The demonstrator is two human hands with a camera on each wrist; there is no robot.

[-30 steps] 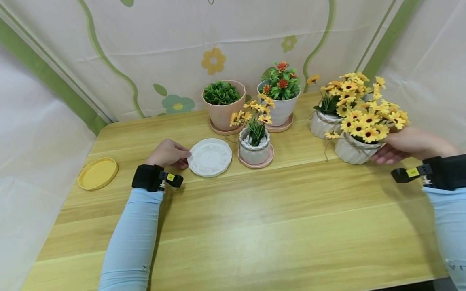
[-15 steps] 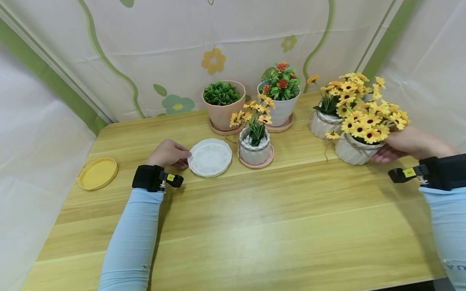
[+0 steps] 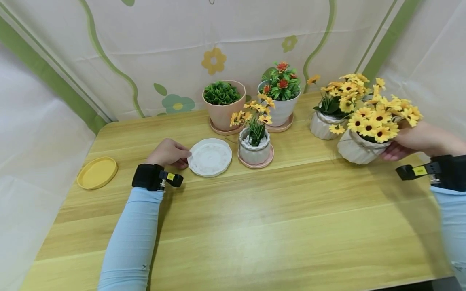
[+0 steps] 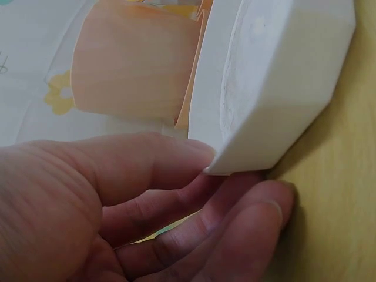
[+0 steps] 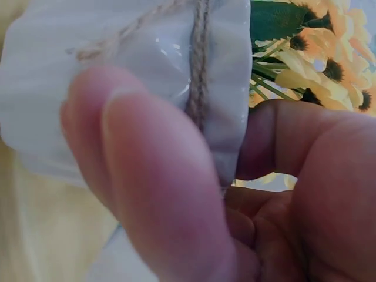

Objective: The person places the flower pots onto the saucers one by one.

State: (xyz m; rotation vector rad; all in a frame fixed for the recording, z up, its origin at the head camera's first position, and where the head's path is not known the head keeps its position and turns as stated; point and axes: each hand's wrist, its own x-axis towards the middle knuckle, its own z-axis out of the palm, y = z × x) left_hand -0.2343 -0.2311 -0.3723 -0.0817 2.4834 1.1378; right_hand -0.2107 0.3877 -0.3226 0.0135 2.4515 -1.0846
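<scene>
The left arm, in a light blue sleeve, comes in from 7 o'clock, its forearm aimed a little past 12. The left hand lies near 9 o'clock of the head view, fingers toward 3, pinching; its wrist view shows one digit nearly straight, the others bent below. The right arm, likewise sleeved, enters from 4 o'clock. The right hand sits at 3 o'clock, turned toward 9, gripping between opposed digits; the nearest are blurred in its wrist view.
</scene>
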